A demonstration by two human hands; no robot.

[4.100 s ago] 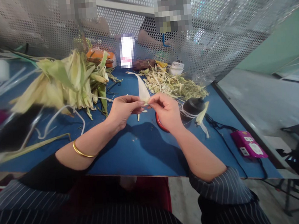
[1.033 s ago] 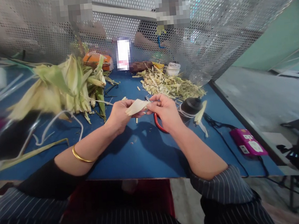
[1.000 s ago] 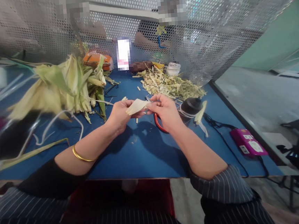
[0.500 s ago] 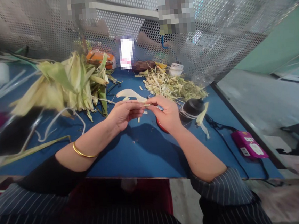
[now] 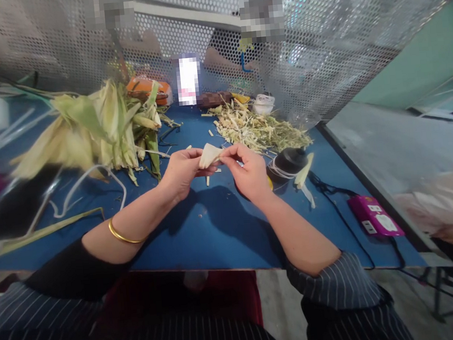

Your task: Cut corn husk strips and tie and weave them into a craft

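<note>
Husk piece [image 5: 209, 156], folded, clamped between fingers of left hand [image 5: 183, 175] and right hand [image 5: 249, 174], over table [image 5: 201, 241]. Long axis roughly crosswise, narrow end rightward. Maneuvering room toward near edge [image 5: 207, 270]; husk pile [image 5: 105, 122] leftward.

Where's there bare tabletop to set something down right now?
Mostly bare, just specks: the blue tabletop between the left forearm, right forearm and near edge. A narrower gap, with scraps, lies between the husk bundle and shredded pile. Crowded: left, around the husk bundle; right, the shredded pile and black cylinder.
</note>
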